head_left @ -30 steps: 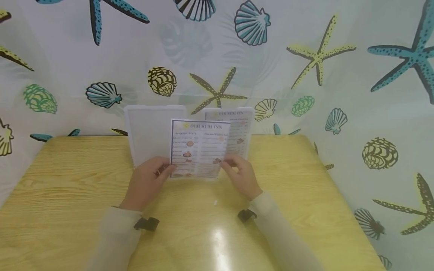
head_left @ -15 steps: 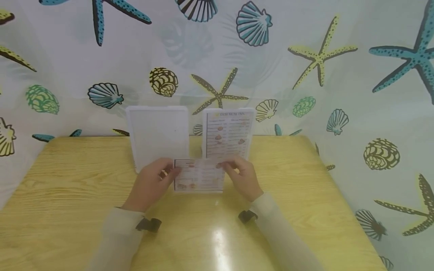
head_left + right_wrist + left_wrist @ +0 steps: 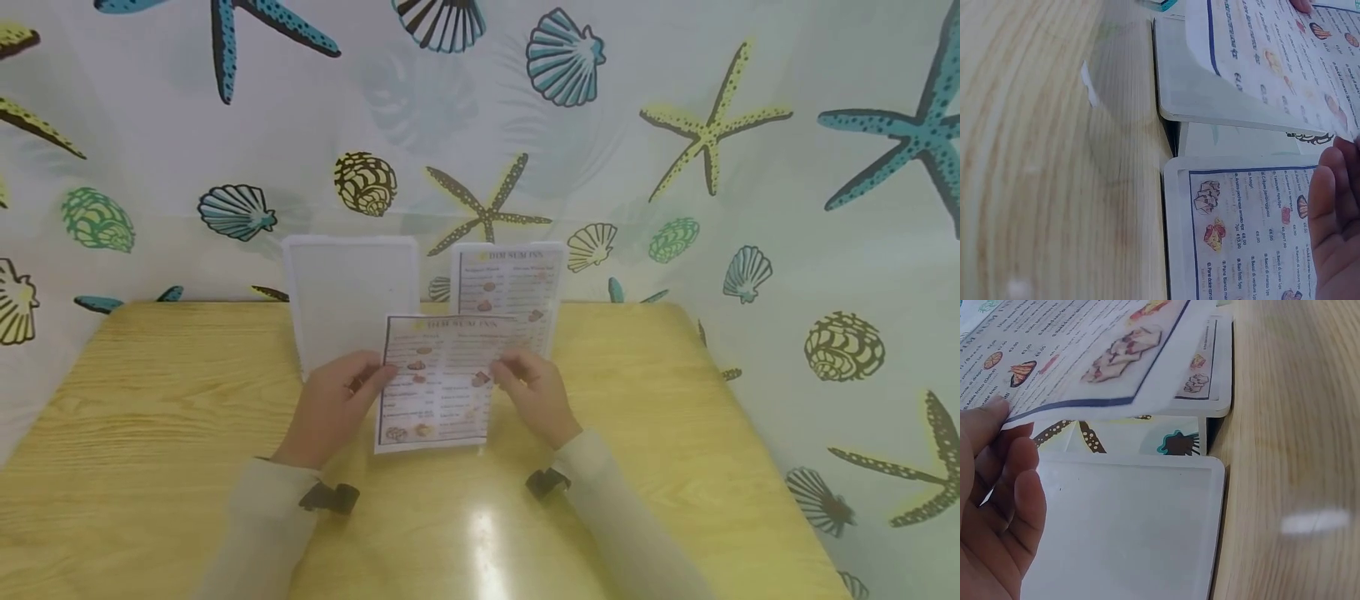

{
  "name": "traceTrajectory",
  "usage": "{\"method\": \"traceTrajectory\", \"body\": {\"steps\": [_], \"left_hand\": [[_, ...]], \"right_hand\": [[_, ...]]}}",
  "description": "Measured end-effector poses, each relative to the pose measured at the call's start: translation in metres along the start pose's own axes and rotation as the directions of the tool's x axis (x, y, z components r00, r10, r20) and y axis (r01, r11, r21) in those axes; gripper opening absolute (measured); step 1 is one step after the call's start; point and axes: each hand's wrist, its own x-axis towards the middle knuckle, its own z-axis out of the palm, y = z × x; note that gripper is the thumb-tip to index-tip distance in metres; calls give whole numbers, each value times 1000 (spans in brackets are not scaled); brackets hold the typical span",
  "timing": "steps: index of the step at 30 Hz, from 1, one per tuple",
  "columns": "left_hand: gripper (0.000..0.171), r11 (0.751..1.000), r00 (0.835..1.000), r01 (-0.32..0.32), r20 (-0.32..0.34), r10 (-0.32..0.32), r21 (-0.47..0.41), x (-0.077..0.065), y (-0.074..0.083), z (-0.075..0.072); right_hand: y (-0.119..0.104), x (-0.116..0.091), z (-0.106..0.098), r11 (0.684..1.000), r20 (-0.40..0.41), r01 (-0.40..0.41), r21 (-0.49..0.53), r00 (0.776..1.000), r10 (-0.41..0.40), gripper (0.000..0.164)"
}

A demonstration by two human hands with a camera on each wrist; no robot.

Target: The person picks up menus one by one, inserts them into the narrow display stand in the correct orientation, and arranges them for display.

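Two hands [image 3: 326,408], two menus [image 3: 435,408], two white boards [image 3: 352,304], one table [image 3: 150,400] and apparently two black straps [image 3: 330,497].

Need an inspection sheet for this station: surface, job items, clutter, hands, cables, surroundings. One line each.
Surface: wood-grain table, shiny near the middle.
Job items: printed menu, held up, partly covering the white board and the printed board behind it; both boards stand at the table's far side.
Clutter: one small white scrap or mark on the table; cannot tell which.
Hands: left hand pinches the menu's left edge; right hand pinches its right edge.
Cables: nothing seen.
Surroundings: white cloth with shell and starfish prints, behind the table and along its right side.
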Motion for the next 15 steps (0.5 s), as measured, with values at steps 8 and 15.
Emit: {"method": "traceTrajectory", "body": {"steps": [8, 15], "left_hand": [[18, 1000, 1000, 4, 2, -4, -10, 0, -2, 3], [18, 999, 999, 27, 18, -26, -17, -1, -4, 5]], "right_hand": [[-5, -1, 2, 1000, -42, -13, -17, 999, 12, 12], [-37, 0, 0, 997, -39, -47, 58, 998, 49, 13]]}}
